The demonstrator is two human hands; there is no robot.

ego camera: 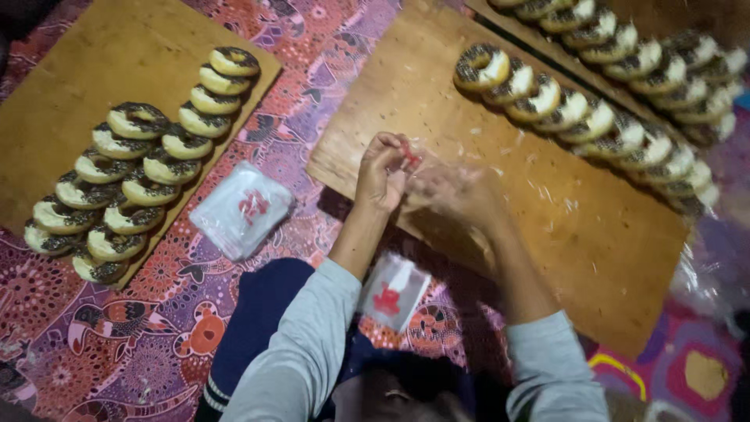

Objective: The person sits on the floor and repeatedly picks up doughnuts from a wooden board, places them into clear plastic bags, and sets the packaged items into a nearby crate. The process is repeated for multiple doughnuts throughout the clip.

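Observation:
My left hand [381,172] and my right hand [453,191] meet over the near edge of a wooden board [578,234]. Between them they hold a thin clear plastic bag with a red mark [412,159]; the right hand is blurred. Rows of iced doughnuts with dark sprinkles [562,101] lie along the far side of that board. A second board [70,94] at the left carries more doughnuts [141,180] in two rows. A stack of clear bags [242,209] lies between the boards, and another bag [393,291] rests by my knee.
Everything sits on a purple and red patterned cloth [117,328]. A further row of doughnuts [664,55] lies on a board at the top right. Crumpled clear plastic [715,266] lies at the right edge.

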